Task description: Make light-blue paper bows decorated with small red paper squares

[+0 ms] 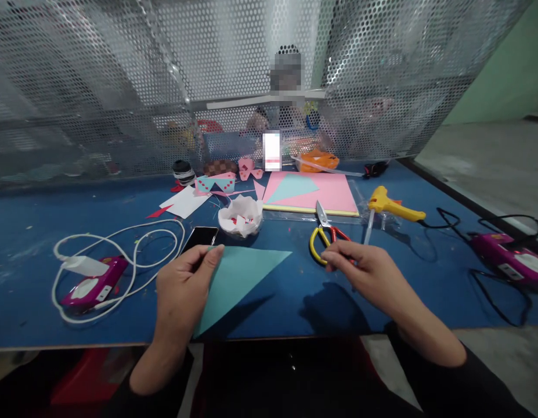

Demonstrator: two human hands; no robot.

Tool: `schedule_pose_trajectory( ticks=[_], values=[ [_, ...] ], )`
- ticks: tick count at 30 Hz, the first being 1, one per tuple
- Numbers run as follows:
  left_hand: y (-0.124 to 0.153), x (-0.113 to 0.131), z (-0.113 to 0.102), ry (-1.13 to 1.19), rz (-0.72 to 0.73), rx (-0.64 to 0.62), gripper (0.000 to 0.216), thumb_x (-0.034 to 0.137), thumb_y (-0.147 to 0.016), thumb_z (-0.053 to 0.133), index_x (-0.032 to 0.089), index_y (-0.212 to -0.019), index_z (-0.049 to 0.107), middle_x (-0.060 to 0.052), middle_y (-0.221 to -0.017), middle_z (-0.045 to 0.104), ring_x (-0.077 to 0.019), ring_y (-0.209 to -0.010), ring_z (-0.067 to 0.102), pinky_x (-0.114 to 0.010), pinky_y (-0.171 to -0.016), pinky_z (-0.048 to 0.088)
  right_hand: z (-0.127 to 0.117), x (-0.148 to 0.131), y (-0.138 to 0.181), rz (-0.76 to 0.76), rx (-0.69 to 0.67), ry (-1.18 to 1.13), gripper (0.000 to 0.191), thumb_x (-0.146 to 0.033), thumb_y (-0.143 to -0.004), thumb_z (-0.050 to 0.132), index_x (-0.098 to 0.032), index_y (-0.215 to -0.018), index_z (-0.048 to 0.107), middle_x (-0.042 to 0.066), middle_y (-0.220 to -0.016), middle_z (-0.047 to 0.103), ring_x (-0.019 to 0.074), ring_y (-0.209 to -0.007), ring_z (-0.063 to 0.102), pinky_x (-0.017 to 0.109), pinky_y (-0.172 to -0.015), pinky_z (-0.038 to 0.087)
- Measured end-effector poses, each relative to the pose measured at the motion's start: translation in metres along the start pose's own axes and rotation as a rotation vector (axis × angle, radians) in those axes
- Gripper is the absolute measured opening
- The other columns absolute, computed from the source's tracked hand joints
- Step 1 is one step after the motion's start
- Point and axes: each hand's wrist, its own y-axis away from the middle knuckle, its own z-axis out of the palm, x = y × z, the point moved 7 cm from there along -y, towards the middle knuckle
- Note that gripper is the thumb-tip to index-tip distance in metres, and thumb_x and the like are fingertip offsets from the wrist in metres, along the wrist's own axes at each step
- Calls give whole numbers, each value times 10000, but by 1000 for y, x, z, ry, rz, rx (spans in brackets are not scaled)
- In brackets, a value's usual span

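Blue desk (pixel 25 232), left hand (pixel 181 293) pinching teal paper (pixel 236 276).
Its sharp corner points toward the right hand (pixel 367 264), fingertips together by the scissors (pixel 322 216); hold unclear.

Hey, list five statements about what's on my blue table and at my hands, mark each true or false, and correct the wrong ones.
1. The left hand holds a teal paper piece. True.
2. The right hand is gripping the glue gun. False: the glue gun is not in that hand.
3. The scissors have one yellow and one red handle. True.
4. The white-lined bowl is upside down. False: the white-lined bowl is open side up.
5. Another teal piece lies on pink paper. True.
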Motion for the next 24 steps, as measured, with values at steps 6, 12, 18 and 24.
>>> schedule_pose_trajectory(
  ticks=[6, 12, 18, 24],
  values=[
    [17, 32, 38, 73, 203, -215, 234, 362, -858, 637, 209, -722, 751, 32, -653, 694, -133, -612, 595, -212, -582, 430, 34, -57, 4, -380, 15, 16, 168, -326, -953, 580, -209, -1047, 656, 48, -955, 751, 197, -901, 683, 401, -939, 481],
    [22, 8, 46, 42, 117, -441, 296, 442, -839, 646, 200, -682, 711, 34, -596, 613, -124, -567, 531, -213, -531, 391, 33, -45, -6, -243, 50, -82, 227, -283, -944, 540, -223, -738, 613, -19, -649, 616, 141, -638, 570, 310, -747, 475],
    [33, -32, 36, -2, -14, -562, 362, 463, -861, 598, 211, -612, 672, 17, -582, 664, -146, -582, 604, -232, -594, 452, 22, -23, -11, -30, 38, -152, 291, -376, -893, 558, -212, -652, 550, -40, -566, 478, 112, -535, 424, 257, -528, 334],
    [38, -27, 21, -60, 73, -350, 267, 470, -828, 665, 281, -973, 786, 0, -943, 802, -204, -817, 724, -265, -700, 531, 25, -20, -11, 21, 69, -145, 348, -412, -885, 550, -215, -608, 475, -55, -538, 400, 101, -514, 371, 258, -515, 293]
  ],
)
